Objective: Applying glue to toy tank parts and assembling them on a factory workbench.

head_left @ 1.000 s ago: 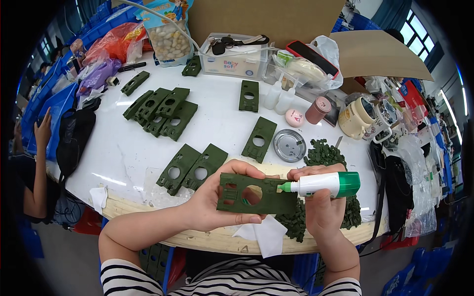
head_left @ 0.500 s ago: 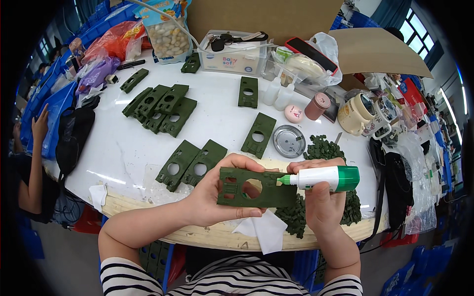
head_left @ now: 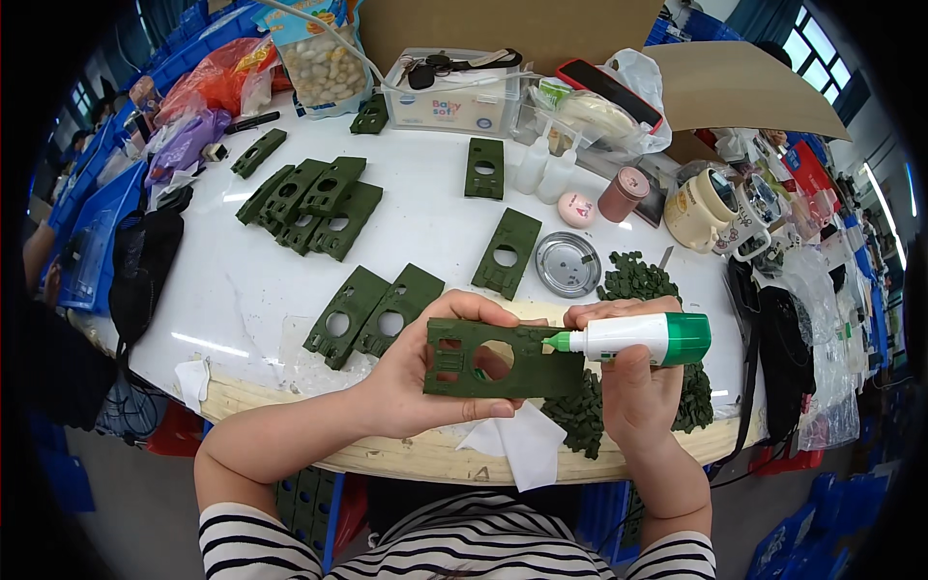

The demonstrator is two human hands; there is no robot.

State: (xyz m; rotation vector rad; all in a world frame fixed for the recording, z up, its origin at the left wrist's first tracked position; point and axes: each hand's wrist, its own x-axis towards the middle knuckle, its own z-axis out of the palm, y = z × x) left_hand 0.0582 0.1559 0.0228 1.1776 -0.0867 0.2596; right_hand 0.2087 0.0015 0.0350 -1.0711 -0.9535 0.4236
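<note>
My left hand (head_left: 396, 385) grips a dark green plastic hull-shaped part (head_left: 536, 375) by its left end, fingers above and thumb along the lower edge. The part has a large round hole and small square openings. In my right hand (head_left: 638, 396) a white glue bottle (head_left: 630, 339) with a green end lies sideways. Its green nozzle (head_left: 558, 341) points left at the part's upper edge, right of the round hole; whether it touches is hard to tell. Below the hands is a heap of small dark green pieces (head_left: 577, 418), partly hidden.
Similar green parts lie in a pile (head_left: 333, 208), as a pair (head_left: 394, 319) and singly (head_left: 507, 253). A round metal dish (head_left: 568, 264), clear squeeze bottles (head_left: 554, 179), a mug (head_left: 698, 213) and a plastic box (head_left: 454, 101) stand farther back. White tissue (head_left: 527, 447) hangs at the near edge.
The nozzle has stayed at nearly the same spot on the part. At the far left, another person's raised hand has dropped away and their dark-clothed body has shifted. My view has moved slightly.
</note>
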